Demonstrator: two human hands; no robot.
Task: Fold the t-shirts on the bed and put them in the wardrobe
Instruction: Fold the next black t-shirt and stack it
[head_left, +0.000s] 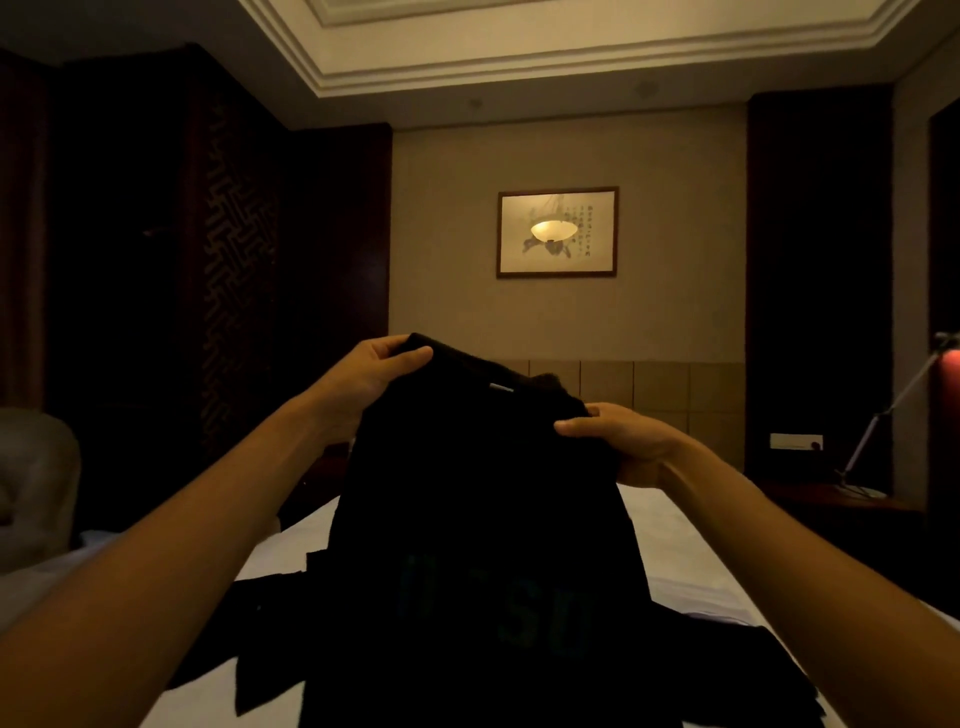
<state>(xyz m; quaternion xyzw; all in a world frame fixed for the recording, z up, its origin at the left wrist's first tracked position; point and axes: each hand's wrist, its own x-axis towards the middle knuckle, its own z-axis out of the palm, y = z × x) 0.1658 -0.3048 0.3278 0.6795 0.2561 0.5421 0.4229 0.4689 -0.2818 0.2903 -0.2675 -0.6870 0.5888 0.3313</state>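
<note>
A black t-shirt (483, 488) with faint green letters on its front hangs in the air above the bed (670, 535). My left hand (371, 371) pinches its left shoulder, held higher. My right hand (623, 439) grips its right shoulder, a little lower. The shirt's lower part drapes down onto more dark clothing (727, 670) spread over the white sheet. The collar with a small light tag faces me between the hands.
A dark wooden wardrobe or panelled wall (228, 270) fills the left side. A grey armchair (36, 483) stands at the far left. A desk lamp (883, 415) stands on a bedside table at the right. A framed picture (557, 232) hangs above the headboard.
</note>
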